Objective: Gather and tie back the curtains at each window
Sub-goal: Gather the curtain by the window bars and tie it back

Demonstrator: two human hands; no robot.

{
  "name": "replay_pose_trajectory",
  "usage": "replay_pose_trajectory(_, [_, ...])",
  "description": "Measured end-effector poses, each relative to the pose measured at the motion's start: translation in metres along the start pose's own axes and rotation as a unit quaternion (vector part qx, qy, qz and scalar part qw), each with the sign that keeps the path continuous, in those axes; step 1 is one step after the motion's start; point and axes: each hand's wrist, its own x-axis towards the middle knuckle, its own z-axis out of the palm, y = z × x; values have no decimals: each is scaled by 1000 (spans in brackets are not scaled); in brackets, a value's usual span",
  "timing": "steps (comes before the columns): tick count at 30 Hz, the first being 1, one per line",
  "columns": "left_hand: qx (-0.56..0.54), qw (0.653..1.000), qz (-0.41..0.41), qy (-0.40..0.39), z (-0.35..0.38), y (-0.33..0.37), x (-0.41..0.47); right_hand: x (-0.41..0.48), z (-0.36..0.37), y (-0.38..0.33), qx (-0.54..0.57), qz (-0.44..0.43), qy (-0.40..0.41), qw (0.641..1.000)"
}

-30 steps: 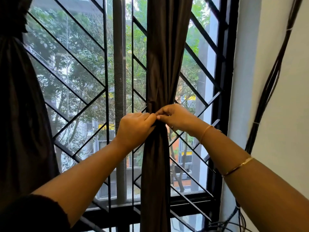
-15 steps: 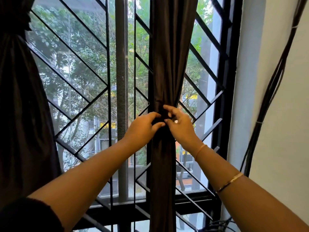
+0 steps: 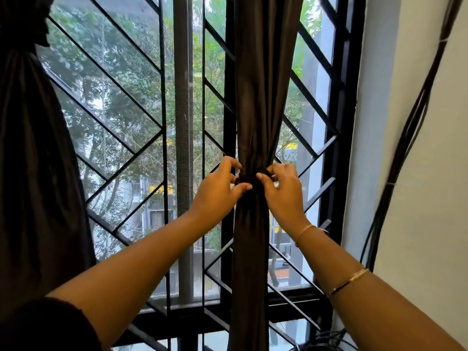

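A dark brown curtain [image 3: 260, 97] hangs gathered into a narrow column in front of the barred window [image 3: 141, 127]. It is pinched tight at a waist where a dark tie band [image 3: 249, 179] wraps it. My left hand [image 3: 219, 191] grips the waist from the left, thumb under and fingers curled above the band. My right hand [image 3: 283, 188] grips it from the right, fingertips on the band. A second dark curtain [image 3: 33, 160] hangs bunched and knotted at the far left edge.
A black metal grille with diagonal bars covers the glass, with a grey post [image 3: 183, 148] in its middle. Black cables [image 3: 405, 153] run down the white wall [image 3: 435, 198] on the right. The sill [image 3: 286, 300] lies below my arms.
My hands have shifted from pinching together at the front of the waist to gripping it from either side. The view has moved a little closer and lower.
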Motion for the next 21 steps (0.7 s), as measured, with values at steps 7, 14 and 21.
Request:
replay_pose_trajectory(7, [-42,996,37,-73,-18,18,16,5,-29,0,53,49,1,997])
replay_pose_trajectory(14, [-97,984,52,-137,-44,14,12,8,-57,-1,198,97,-17,975])
replay_pose_trajectory(21, [-85,984,37,-150,-36,-7,9,0,-52,7,223,166,-45,960])
